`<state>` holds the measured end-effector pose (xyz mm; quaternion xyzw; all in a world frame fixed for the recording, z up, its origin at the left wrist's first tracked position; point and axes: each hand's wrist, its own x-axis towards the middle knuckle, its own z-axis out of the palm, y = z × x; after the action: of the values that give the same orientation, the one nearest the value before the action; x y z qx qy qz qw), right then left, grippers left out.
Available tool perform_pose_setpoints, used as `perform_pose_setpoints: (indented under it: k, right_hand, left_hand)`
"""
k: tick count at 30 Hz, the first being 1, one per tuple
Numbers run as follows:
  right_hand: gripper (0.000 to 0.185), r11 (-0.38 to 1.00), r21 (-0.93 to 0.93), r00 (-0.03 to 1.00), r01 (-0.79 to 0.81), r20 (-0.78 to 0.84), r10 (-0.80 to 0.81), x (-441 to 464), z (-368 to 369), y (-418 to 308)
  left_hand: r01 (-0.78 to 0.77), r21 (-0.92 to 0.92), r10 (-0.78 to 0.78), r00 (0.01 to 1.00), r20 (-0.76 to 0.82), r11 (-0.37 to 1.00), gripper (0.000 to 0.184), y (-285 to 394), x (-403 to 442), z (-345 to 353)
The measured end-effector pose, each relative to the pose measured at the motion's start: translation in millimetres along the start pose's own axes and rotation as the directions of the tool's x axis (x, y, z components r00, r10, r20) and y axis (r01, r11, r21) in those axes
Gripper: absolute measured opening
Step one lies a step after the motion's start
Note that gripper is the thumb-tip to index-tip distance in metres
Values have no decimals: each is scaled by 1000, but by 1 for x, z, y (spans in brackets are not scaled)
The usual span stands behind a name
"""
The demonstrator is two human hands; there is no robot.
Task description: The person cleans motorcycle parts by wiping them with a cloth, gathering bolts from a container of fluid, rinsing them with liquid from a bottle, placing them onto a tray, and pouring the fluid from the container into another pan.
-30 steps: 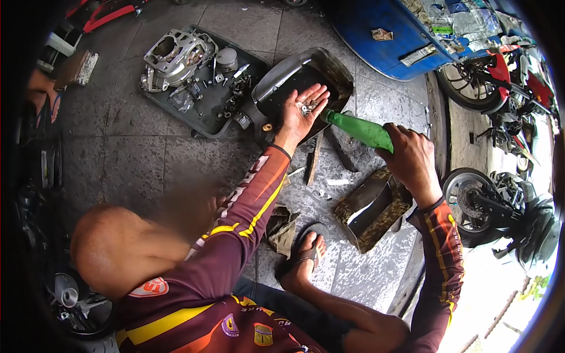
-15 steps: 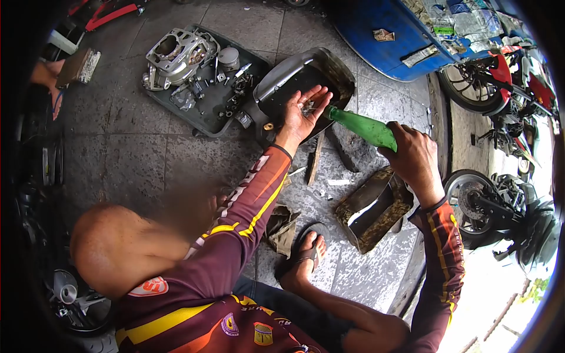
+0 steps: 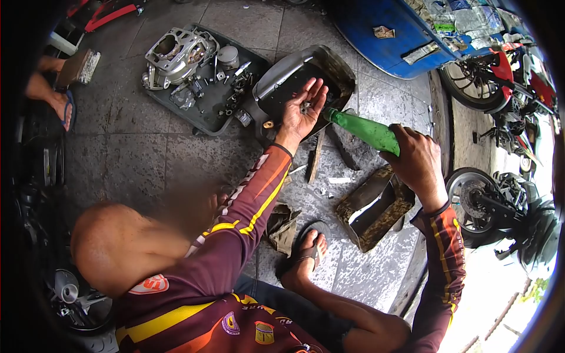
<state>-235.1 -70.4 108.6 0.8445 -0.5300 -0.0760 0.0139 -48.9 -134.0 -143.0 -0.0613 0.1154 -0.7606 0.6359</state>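
Observation:
My left hand (image 3: 300,117) is palm up over a dark oily basin (image 3: 276,82), fingers extended. Several small metal parts (image 3: 305,107) rest in its palm; their exact kind is too small to make out. My right hand (image 3: 416,159) grips a green glass bottle (image 3: 366,132) near its base. The bottle lies tilted almost level, its mouth pointing at my left palm, close to the fingers. Whether liquid is flowing from it, I cannot tell. Beside the basin, a grey tray (image 3: 207,120) carries an engine casing (image 3: 176,56), a piston (image 3: 228,57) and several loose bolts.
Below the bottle stands a cut-open, dirty metal can (image 3: 376,209), with a dark stone block (image 3: 347,147) and a wooden stick (image 3: 316,157) near it. A blue drum (image 3: 382,53) is at the upper right, motorcycles (image 3: 479,200) at the right. Another person's foot (image 3: 62,109) shows at the left.
The other person's foot at the left has come further into view. My right hand and the bottle have shifted slightly down and right; the left fingers have tilted slightly.

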Motion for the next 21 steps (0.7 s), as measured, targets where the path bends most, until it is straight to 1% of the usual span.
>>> perform_pose_setpoints:
  k: [2,4,5,7,8,10,11,13,14,15,16,17,18,20,21]
  right_hand:
    - [35,1000,9,1000,4,-6,-4,0,0,0]
    - [37,1000,2,1000,-4,-10,4,1,-2,-2]
    - [37,1000,2,1000,-4,-10,4,2,-3,-2]
    - [38,999,-10,999,-47,-1,47,2,-4,-2]
    - [38,999,-9,999,-46,-2,46,3,-4,-1]
    - [39,999,-14,999,-44,-5,44,3,-3,1]
    - [39,999,-13,999,-43,-6,43,3,-2,2]
    - [38,999,-36,1000,-27,-9,26,3,0,5]
    - [38,999,-37,1000,-26,-10,25,2,1,5]
    - [38,1000,-21,1000,-5,7,5,2,2,5]
    - [38,1000,-6,1000,15,24,-15,0,3,5]
    - [38,1000,-8,1000,16,24,-16,0,5,5]
    - [38,1000,-2,999,21,31,-21,-1,7,5]
    - [38,1000,3,999,22,37,-22,-3,11,6]
    - [38,1000,1,999,12,30,-12,-3,12,6]
  left_hand:
    - [-2,1,2,1000,27,1000,34,-2,-2,9]
    - [-6,25,4,998,61,1000,40,-5,-4,14]
    - [-6,26,4,998,61,1000,40,-5,-5,17]
    - [33,42,-37,994,100,999,46,-5,-7,21]
    - [33,43,-37,994,101,999,46,-4,-6,20]
    - [22,86,-30,995,94,996,55,-4,-5,17]
    - [21,87,-30,995,95,996,55,-4,-4,15]
    - [70,131,-64,997,-51,989,50,-3,-1,10]
    - [69,131,-63,997,-50,989,50,-1,3,0]
    - [28,195,21,970,-244,980,43,0,6,-10]
    - [1,264,115,899,-422,964,39,-1,5,-9]
    - [-67,248,183,857,-482,966,31,-4,6,-7]
    - [-67,246,182,858,-480,967,31,-2,9,-13]
    - [-13,210,138,793,-594,978,29,5,19,-32]
    - [-48,177,152,752,-641,983,23,1,18,-25]
